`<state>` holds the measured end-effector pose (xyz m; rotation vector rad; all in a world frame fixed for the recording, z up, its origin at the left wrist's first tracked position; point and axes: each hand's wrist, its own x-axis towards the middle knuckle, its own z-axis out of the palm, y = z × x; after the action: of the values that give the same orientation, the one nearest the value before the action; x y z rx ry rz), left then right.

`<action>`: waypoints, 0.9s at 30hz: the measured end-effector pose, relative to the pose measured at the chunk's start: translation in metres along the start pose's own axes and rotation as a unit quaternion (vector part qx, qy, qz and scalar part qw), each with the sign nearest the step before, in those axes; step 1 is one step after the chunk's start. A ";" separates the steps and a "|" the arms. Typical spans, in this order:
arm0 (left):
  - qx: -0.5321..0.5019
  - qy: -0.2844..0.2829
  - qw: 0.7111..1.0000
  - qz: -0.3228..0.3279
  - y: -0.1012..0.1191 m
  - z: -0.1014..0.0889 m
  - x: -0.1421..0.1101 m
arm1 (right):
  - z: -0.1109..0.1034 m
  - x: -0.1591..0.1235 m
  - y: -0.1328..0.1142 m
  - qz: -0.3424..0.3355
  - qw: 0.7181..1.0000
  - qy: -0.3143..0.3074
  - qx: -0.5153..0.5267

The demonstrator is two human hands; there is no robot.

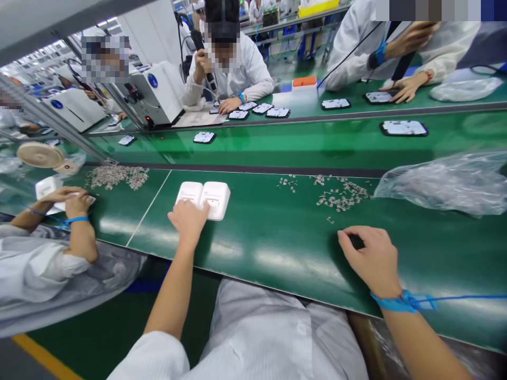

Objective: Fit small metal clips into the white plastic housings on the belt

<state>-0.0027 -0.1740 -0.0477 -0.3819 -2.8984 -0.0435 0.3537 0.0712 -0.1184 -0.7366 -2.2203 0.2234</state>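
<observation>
Two white plastic housings [216, 193] with rounded corners lie side by side on the green work surface in front of me. My left hand [189, 220] is over their near edge, its fingers curled on the left housing and its thumb against the right one. To the right, my right hand [372, 257] rests low over the surface with thumb and forefinger tips together. Whatever is between those tips is too small or hidden to make out. Just beyond this hand lies a scattered pile of small metal parts [344, 196]. A blue wrist strap [404, 302] circles my right wrist.
A clear plastic bag [447, 182] lies at the right. Another pile of small parts [116, 177] is at the left, near a co-worker's hands [75, 200]. Behind a dark rail, a green belt carries black-edged units [404, 128]. Co-workers sit across.
</observation>
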 end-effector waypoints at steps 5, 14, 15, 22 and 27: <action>0.053 -0.044 0.996 -0.061 -0.076 -0.006 0.026 | 0.003 -0.001 0.002 0.016 1.000 -0.007 -0.005; -0.258 0.187 0.939 0.128 -0.068 0.003 0.021 | 0.011 0.010 0.002 0.114 0.990 -0.078 -0.005; -0.322 0.205 0.901 0.208 -0.044 0.006 0.014 | 0.012 0.016 0.001 0.096 0.991 -0.092 -0.005; -0.489 0.061 0.682 0.541 0.148 0.035 -0.030 | 0.020 0.046 -0.001 0.031 0.972 -0.218 -0.087; -0.630 -0.116 0.640 0.424 0.184 0.058 -0.041 | 0.026 0.051 -0.011 -0.008 0.978 -0.206 0.003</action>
<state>0.0716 -0.0038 -0.1137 -1.9475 -1.9710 -1.9401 0.3029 0.0935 -0.0999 -0.7176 -2.6146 0.4046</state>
